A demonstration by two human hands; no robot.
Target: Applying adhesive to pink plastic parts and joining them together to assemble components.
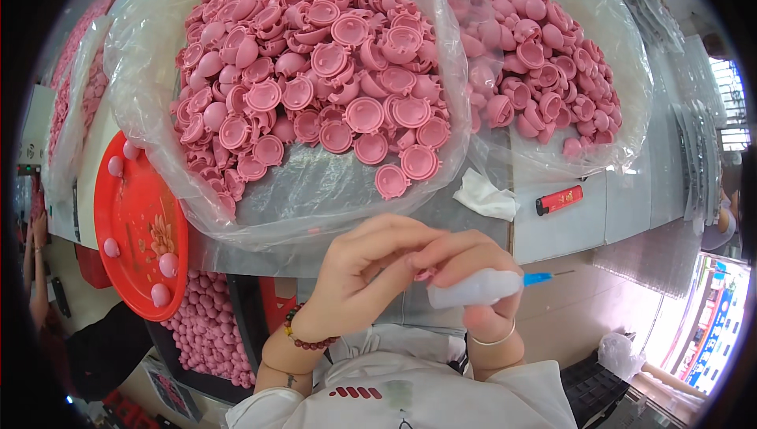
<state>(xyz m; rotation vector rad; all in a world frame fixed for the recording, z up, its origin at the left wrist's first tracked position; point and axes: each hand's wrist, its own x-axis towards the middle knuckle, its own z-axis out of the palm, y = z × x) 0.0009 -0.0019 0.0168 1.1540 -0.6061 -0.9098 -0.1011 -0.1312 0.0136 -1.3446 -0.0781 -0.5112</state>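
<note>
Prob. mid-job: round pink balls (206, 326) in the dark crate (251, 315) & on the red tray (126, 216) look done, half-shells (315, 58) heaped on the tabletop (552, 236) look left. R hand (473, 259) is curled round a needle-tipped bottle (473, 288); L hand (355, 271), fingers bent in, meets it at a small pink piece (426, 274), can't tell which grips it.

Left forearm (285, 359) at 7 o'clock, right forearm (501, 352) at 5, left hand (359, 267) and right hand (467, 252) together, fingers bent.
</note>
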